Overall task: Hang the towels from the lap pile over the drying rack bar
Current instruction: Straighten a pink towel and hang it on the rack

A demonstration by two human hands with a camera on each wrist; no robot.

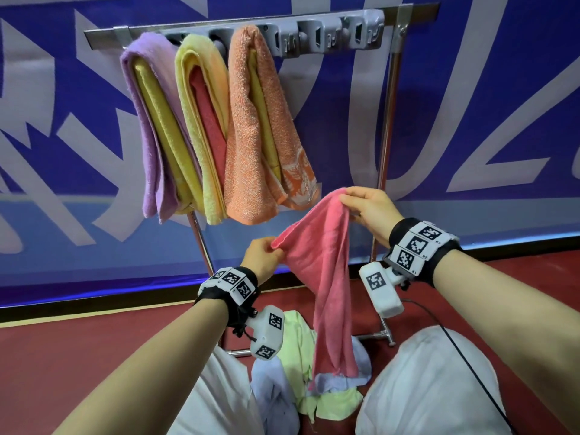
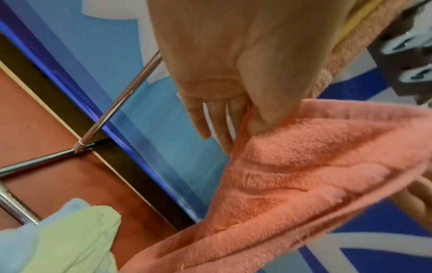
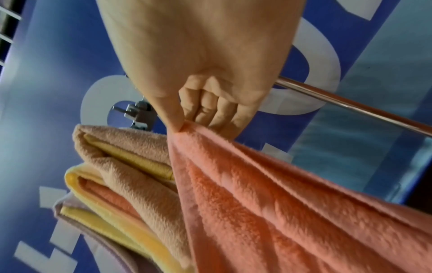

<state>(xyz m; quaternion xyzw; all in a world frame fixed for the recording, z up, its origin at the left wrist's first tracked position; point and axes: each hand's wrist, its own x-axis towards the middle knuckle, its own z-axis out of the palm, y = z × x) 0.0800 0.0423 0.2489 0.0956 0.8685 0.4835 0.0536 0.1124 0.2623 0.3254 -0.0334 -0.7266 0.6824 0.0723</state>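
The person is holding a pink towel (image 1: pixel 323 277) up in front of the drying rack (image 1: pixel 389 120), stretched between both hands. The left hand (image 1: pixel 262 257) is pinching the lower left corner between thumb and fingers, and the right hand (image 1: pixel 370 211) is pinching the upper corner, higher and farther forward. The rest of the pink towel is hanging down in a long fold, its bottom end reaching the pile (image 1: pixel 301 384) on the lap, where pale green and light blue cloths are lying bunched between the knees.

On the rack bar (image 1: pixel 219 28), three folded bundles are hanging side by side at the left end: a purple towel (image 1: pixel 147 127) wrapped over a yellow one, a yellow towel (image 1: pixel 191 98) over a red one, and an orange towel (image 1: pixel 251 136) over another yellow one. The right part of the bar is carrying a grey clip strip (image 1: pixel 329 36).

In the right wrist view the thumb and forefinger are closing on the towel's edge; the other fingers (image 3: pixel 210 105) are curling in behind, possibly touching the cloth too. Behind the rack a blue banner (image 1: pixel 486 105) with pale lettering is standing above the red floor (image 1: pixel 94 340).
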